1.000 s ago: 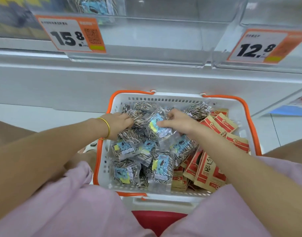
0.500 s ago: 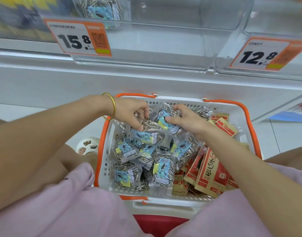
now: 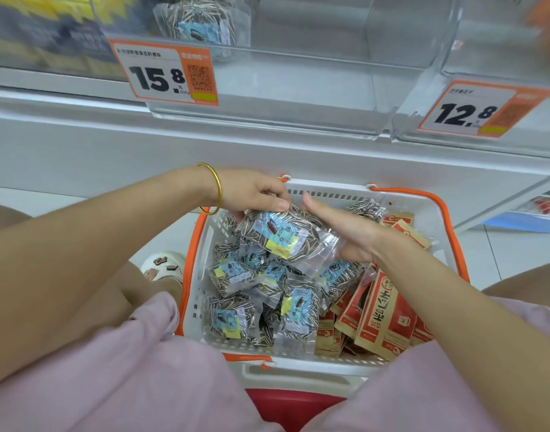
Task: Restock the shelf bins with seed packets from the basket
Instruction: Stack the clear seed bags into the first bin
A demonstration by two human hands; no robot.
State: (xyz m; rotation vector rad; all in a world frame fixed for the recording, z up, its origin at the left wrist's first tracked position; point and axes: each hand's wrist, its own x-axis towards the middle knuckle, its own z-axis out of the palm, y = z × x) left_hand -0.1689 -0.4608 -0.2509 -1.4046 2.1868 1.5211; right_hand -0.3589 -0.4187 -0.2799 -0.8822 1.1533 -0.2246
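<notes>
Holding sunflower seed packets over basket: left hand fingers pinching, right hand fingers straight, pressing; risking slips from loosely clamped plastic.

Open air separates the white orange-handled basket from the clear plastic shelf bin above; inside, one clear seed packet occupies the back-left corner, the rest free.

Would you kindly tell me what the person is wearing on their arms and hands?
Neither arm shows a sleeve; both are bare as far as the view reaches. The left hand has a thin gold bangle round its wrist. The right hand wears nothing that shows: no glove, watch or ring.
</notes>
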